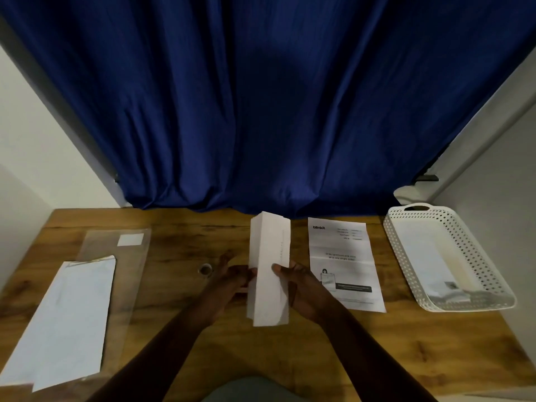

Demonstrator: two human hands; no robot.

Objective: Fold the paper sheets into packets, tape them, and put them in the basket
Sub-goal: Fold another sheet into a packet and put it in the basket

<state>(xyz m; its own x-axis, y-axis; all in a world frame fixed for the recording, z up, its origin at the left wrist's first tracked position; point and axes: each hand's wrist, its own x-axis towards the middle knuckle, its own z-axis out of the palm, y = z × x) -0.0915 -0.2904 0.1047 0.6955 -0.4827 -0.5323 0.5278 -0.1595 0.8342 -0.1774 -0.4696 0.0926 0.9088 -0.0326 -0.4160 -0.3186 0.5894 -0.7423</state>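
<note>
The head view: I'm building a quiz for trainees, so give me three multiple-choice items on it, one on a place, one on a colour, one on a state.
1. Where is the basket?
A. Table's far right
B. Table's far left
C. On the floor

2. What colour is the curtain?
A. Red
B. Blue
C. White

3. How is the folded paper held?
A. Lying untouched
B. By one hand
C. By both hands

Key: 1 A, it sits right of the printed sheet. 2 B, its folds are deep blue. 3 C, the left hand and right hand grip its sides.

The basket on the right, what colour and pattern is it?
The basket is white, with walls dotted with small holes; the head view shows it.
</note>
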